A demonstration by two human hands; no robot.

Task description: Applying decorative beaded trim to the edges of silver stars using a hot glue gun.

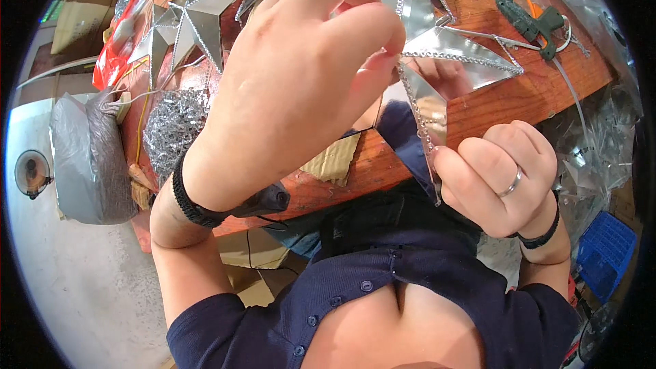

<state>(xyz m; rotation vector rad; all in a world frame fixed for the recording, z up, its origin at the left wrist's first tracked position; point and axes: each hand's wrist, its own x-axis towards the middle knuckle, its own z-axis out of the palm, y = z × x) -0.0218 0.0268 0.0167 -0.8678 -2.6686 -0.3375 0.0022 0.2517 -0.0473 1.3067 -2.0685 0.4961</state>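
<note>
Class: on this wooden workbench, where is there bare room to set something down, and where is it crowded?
Bare wood shows between the silver star in both hands and the green glue gun, along the workbench near edge. The far left is crowded with more stars and a tinsel heap.

The star (437,55) held up close is thin mirror-bright foil, smooth and glossy, edged with rough glittery silver trim. The other stars (198,14) have the same shiny metallic finish. The bench (519,96) is reddish wood, worn and matt. A pile of silver tinsel (174,130) looks coarse. The glue gun (529,24) is dull green plastic. The ring (512,183) is polished metal, the shirt (410,287) soft dark cloth.
</note>
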